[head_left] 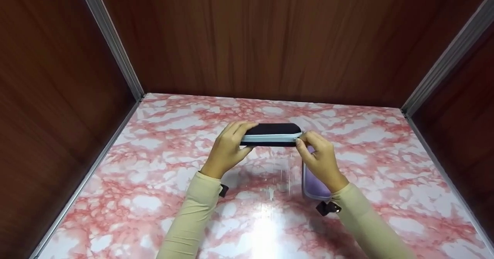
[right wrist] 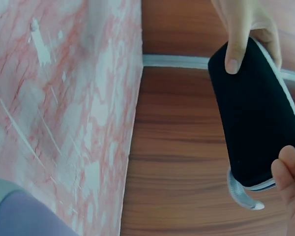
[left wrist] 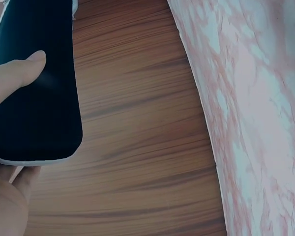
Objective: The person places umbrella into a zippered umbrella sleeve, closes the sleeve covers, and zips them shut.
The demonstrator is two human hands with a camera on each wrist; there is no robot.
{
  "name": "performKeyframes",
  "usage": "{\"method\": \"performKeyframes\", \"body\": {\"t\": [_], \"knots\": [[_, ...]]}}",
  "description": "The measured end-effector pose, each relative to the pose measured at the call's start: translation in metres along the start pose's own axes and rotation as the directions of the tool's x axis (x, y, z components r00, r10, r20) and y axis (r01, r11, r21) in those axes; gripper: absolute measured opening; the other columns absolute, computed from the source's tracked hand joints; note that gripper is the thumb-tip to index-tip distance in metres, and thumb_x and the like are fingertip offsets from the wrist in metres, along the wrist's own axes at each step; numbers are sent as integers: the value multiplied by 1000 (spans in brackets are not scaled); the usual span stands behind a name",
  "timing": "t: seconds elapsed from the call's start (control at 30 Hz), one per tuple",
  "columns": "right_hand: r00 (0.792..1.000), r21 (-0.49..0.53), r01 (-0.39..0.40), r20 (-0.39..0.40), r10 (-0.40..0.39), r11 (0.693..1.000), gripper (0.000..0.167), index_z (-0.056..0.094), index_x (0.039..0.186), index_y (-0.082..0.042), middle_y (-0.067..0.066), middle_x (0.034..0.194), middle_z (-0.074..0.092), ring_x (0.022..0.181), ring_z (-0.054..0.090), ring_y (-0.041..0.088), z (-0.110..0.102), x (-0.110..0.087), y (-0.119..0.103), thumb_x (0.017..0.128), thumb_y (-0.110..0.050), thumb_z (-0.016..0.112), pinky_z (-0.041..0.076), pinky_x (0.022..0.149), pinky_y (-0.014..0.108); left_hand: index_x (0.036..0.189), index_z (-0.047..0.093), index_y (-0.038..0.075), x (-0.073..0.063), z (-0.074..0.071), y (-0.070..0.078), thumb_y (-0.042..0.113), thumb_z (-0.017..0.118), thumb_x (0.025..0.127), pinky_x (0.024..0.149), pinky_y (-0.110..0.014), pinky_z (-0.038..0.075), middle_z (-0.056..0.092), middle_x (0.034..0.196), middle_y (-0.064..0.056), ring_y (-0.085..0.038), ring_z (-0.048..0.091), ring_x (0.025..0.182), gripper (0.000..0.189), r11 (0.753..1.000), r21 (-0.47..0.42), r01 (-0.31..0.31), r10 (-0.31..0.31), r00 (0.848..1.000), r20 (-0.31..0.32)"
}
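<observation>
A black zip case [head_left: 273, 128] with a pale zipper band is held up above the table, its zipper side facing the head camera. My left hand [head_left: 227, 148] grips its left end, the thumb [left wrist: 24, 73] lying across the black face in the left wrist view. At the right end, my right hand [head_left: 321, 158] pinches the corner where the zipper runs; its fingertips hide whether the zipper pull is between them. A grey strap [right wrist: 240, 192] hangs from that end in the right wrist view. Below my right hand lies a purple case [head_left: 315, 185] with a lighter edge, partly covered by the hand.
The table [head_left: 146, 201] has a red and white marbled top, with a bright glare near its front. Dark wood panels [head_left: 251, 39] with metal corner strips [head_left: 115, 43] close it in at the back and both sides.
</observation>
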State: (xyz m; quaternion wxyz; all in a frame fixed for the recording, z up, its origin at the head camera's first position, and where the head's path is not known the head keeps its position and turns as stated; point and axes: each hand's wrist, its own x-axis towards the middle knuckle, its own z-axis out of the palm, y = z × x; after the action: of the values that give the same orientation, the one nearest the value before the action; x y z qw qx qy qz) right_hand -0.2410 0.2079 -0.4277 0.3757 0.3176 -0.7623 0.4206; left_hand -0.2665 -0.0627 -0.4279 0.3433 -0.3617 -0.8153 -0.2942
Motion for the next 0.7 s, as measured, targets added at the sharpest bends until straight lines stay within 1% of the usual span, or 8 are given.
{"method": "performKeyframes", "body": {"t": [0.07, 0.13, 0.27, 0.37, 0.5, 0.7], "knots": [[1000, 38, -9, -6, 9, 999, 20, 60, 76, -7, 1, 75, 60, 70, 56, 11, 0, 1, -1, 87, 8, 65, 46, 68, 16, 133, 60, 7, 0, 1, 0, 4, 83, 79, 102, -32, 44, 62, 122, -7, -21, 57, 113, 58, 1000, 26, 5, -6, 1000, 16], [1000, 50, -6, -7, 6, 999, 20, 61, 77, -7, 1, 76, 62, 70, 57, 11, -1, 1, -1, 87, 9, 64, 47, 69, 16, 134, 57, 6, 0, 2, 0, 4, 82, 80, 103, -33, 43, 60, 123, -8, -22, 55, 115, 59, 999, 49, 7, -8, 999, 32], [999, -30, 47, 16, -47, 998, 14, 60, 81, -6, 2, 78, 61, 73, 60, 13, -2, 1, -1, 89, 4, 63, 49, 72, 18, 134, 55, 6, 1, 2, 1, 2, 80, 81, 105, -31, 41, 58, 125, -9, -22, 53, 116, 59, 996, 85, 2, -6, 999, 42], [998, -90, 60, 39, -57, 994, 10, 59, 83, -5, 2, 80, 59, 76, 61, 15, -4, 1, 0, 92, -1, 61, 49, 75, 20, 134, 54, 6, 1, 2, 1, 2, 80, 81, 106, -30, 40, 57, 126, -9, -23, 53, 117, 59, 995, 99, -6, 3, 999, 32], [997, -116, 41, 68, -33, 992, 9, 58, 86, -6, 2, 81, 58, 78, 60, 15, -4, -1, 2, 94, -3, 60, 49, 74, 22, 134, 55, 5, 1, 2, 0, 0, 80, 80, 107, -30, 39, 57, 127, -10, -23, 52, 118, 60, 994, 106, -14, 13, 1000, 19], [996, -116, 57, 69, -49, 992, 9, 57, 87, -5, 3, 80, 55, 75, 55, 16, -3, -1, 2, 92, 3, 59, 45, 69, 26, 134, 54, 5, 1, 1, 0, -3, 81, 78, 107, -30, 39, 56, 127, -10, -23, 52, 119, 63, 996, 88, -12, 11, 1000, 9]]}}
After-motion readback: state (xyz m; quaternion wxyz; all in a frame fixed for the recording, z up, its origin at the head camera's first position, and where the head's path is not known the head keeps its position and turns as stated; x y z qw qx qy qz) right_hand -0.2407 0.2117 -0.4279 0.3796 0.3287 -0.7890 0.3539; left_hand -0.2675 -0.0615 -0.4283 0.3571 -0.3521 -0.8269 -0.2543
